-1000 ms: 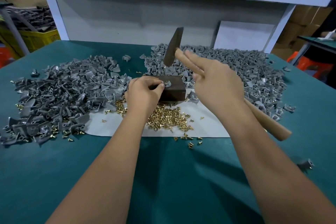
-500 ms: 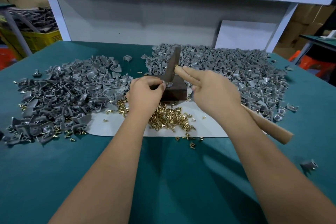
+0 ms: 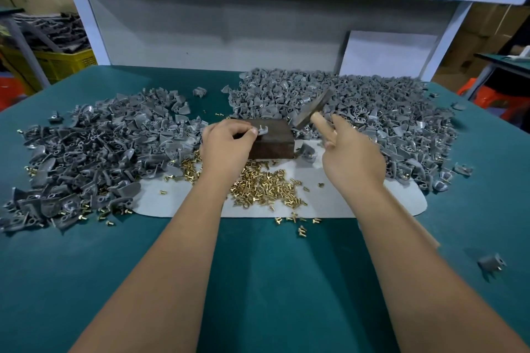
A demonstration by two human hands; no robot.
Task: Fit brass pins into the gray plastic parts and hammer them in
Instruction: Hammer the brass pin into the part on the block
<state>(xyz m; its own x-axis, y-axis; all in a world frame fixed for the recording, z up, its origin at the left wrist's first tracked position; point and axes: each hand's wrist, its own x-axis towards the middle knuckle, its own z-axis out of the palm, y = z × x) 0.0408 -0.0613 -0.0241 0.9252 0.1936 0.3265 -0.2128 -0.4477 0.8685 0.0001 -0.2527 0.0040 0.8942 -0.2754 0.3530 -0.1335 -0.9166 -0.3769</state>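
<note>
A heap of gray plastic parts [image 3: 94,152] covers the left side of the teal desk [image 3: 258,281]. The left hand [image 3: 226,146] pinches one gray plastic part with a brass pin [image 3: 262,130] standing in it on the dark rectangular block [image 3: 272,140], near the desk's middle. Loose brass pins [image 3: 261,186] lie on a white mat [image 3: 329,200] just in front. The right hand [image 3: 352,157] grips a wooden-handled hammer [image 3: 314,109], forefinger extended, before another gray heap [image 3: 372,112].

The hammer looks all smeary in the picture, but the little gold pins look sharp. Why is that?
In the head view, the hammer is streaked with motion blur in the right hand, while the brass pins and the wooden block lie sharp; the wide lens also bends the table edge.
</note>
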